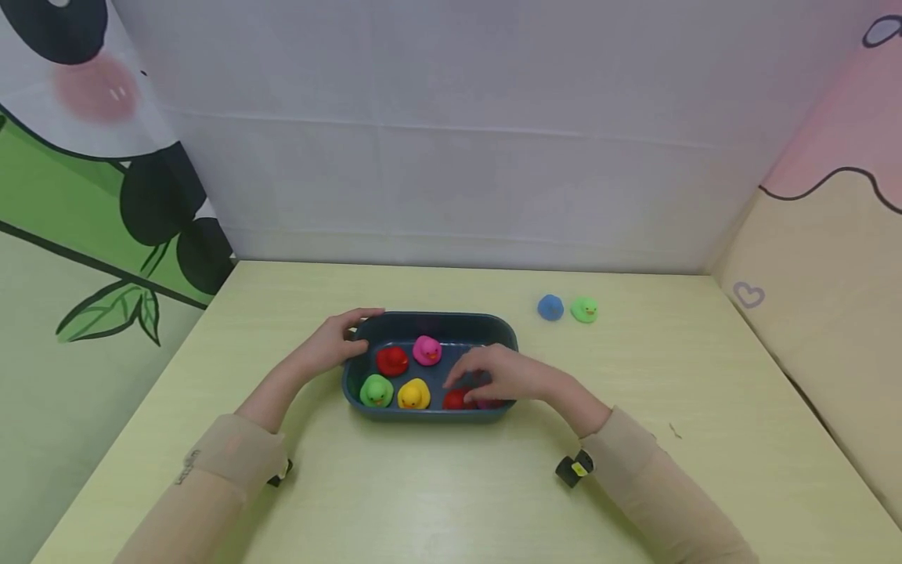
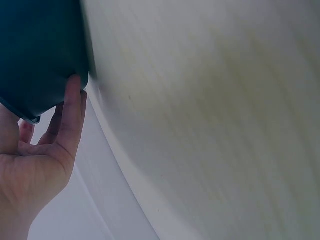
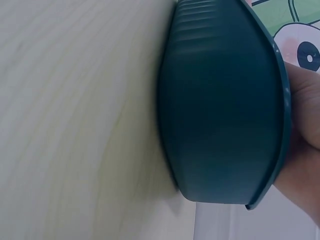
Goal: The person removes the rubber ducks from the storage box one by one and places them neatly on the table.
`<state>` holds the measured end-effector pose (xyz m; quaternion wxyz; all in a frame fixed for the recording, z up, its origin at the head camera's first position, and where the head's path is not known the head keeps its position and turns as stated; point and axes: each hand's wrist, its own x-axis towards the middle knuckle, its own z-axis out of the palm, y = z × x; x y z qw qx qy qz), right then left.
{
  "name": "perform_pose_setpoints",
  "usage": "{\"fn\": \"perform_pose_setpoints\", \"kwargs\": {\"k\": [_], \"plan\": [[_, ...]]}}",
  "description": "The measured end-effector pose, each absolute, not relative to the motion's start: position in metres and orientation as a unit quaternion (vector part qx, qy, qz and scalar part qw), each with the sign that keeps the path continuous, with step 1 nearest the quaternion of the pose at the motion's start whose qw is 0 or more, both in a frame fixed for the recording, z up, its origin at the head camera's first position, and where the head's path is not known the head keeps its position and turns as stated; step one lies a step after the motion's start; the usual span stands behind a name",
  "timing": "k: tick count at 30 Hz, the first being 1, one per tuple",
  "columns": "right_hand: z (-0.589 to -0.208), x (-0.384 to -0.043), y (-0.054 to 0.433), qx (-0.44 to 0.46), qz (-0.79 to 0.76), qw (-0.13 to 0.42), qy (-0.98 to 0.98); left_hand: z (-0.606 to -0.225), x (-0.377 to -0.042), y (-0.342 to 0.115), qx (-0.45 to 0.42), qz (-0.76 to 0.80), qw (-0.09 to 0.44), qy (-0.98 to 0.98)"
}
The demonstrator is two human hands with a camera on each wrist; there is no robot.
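Note:
On the table stands a dark blue-green tray (image 1: 430, 417) with several small toy ducks in it. My left hand (image 1: 333, 343) holds its left end, thumb over the rim, and in the left wrist view the fingers (image 2: 72, 112) lie against the outer wall. My right hand (image 1: 503, 372) reaches over the right end, fingers bent down above a red duck (image 1: 456, 399); a purple duck (image 1: 489, 404) is mostly hidden below it. Also inside are another red duck (image 1: 391, 361), a pink duck (image 1: 427, 350), a green duck (image 1: 377, 390) and a yellow duck (image 1: 413, 394).
A blue duck (image 1: 550, 307) and a light green duck (image 1: 584, 309) stand on the table (image 1: 423, 493) behind the tray to the right. A pale cloth wall (image 1: 451, 172) rises along the table's far edge, with printed panels at both sides.

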<state>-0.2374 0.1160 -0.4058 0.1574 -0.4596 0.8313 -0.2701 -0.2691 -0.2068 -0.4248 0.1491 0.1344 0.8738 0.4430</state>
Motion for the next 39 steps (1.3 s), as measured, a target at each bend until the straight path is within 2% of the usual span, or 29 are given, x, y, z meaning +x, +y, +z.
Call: {"fn": "perform_pose_setpoints", "kwargs": {"k": [9,21,29,39], "plan": [[-0.408,-0.238,0.111,-0.485,-0.231,0.164,0.827,-0.421,-0.267,-0.205,0.127,0.443,0.155,0.874],[-0.410,-0.238,0.107,-0.485,-0.212,0.167,0.832,-0.388,-0.247,-0.192,0.127,0.439,0.162,0.874],[-0.411,-0.239,0.107,-0.483,-0.215,0.167,0.832,-0.423,-0.268,-0.205,0.128,0.445,0.156,0.873],[-0.407,-0.245,0.114,-0.480,-0.248,0.145,0.829,-0.428,-0.272,-0.206,0.126,0.443,0.153,0.874]]}}
